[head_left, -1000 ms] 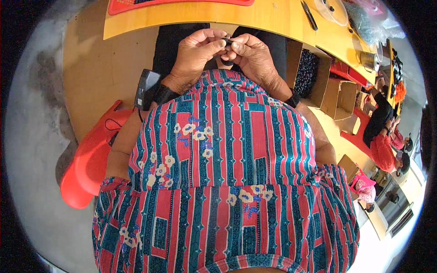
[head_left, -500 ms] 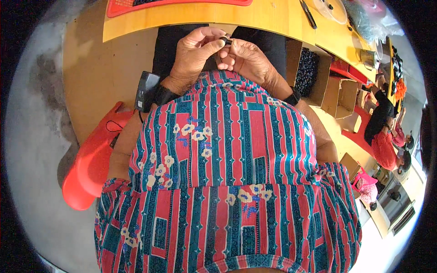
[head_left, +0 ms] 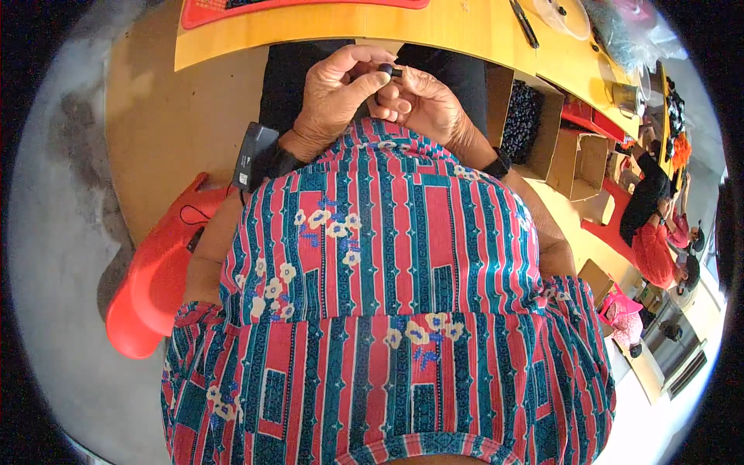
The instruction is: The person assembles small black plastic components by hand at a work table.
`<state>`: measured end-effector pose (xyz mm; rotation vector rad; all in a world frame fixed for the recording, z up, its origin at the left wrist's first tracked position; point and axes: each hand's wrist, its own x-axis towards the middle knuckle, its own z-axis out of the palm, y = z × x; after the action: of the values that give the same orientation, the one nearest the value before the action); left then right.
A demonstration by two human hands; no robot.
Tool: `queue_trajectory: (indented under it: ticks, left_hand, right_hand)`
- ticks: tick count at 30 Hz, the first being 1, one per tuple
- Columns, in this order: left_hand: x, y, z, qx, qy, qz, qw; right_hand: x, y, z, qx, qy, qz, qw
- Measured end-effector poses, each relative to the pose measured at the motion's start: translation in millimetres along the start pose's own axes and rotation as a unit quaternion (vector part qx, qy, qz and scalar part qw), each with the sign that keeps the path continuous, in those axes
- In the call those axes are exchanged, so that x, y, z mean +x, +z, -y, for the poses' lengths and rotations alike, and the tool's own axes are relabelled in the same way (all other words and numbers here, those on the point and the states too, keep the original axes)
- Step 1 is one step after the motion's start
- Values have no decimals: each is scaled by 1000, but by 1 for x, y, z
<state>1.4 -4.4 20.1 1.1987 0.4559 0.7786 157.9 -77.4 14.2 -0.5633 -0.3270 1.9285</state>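
Just short of the table's near edge, my two hands meet around a small black part (head_left: 390, 70) with a rounded end and a narrower stem. My left hand (head_left: 329, 93) pinches its rounded end between thumb and forefinger. At the stem is my right hand (head_left: 430, 105), its thumb and forefinger closed there and its other fingers curled in. Exactly what kind of part it is cannot be made out, since fingertips cover some of it.
Ahead runs a yellow table (head_left: 372, 23) bearing a red tray (head_left: 302, 11), a black pen-like tool (head_left: 525, 25) and clear plastic bags (head_left: 620, 39). To the right stands a cardboard box (head_left: 549, 128) of black pieces. A red chair (head_left: 147, 294) is at left; other people sit far right.
Both hands have shifted slightly, and the black part has turned so that its stem shows more toward the right. My left wrist has rotated a little.
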Motion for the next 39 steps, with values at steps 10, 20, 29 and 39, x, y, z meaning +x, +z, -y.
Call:
queue_trajectory:
  ticks: [10, 20, 29, 39]
  left_hand:
    - [0, 2, -3, 97, 28, 4, 995]
    - [-1, 2, -3, 15, 5, -9, 1000]
    - [-1, -1, 1, 70, 1, -22, 997]
    - [1, -3, 8, 127, 42, -26, 991]
  right_hand:
    - [-3, 2, 4, -17, -1, -70, 997]
    - [-2, -4, 0, -29, 7, -82, 996]
    - [-2, -3, 2, -41, 29, -59, 997]
    - [2, -3, 1, -22, 31, -56, 998]
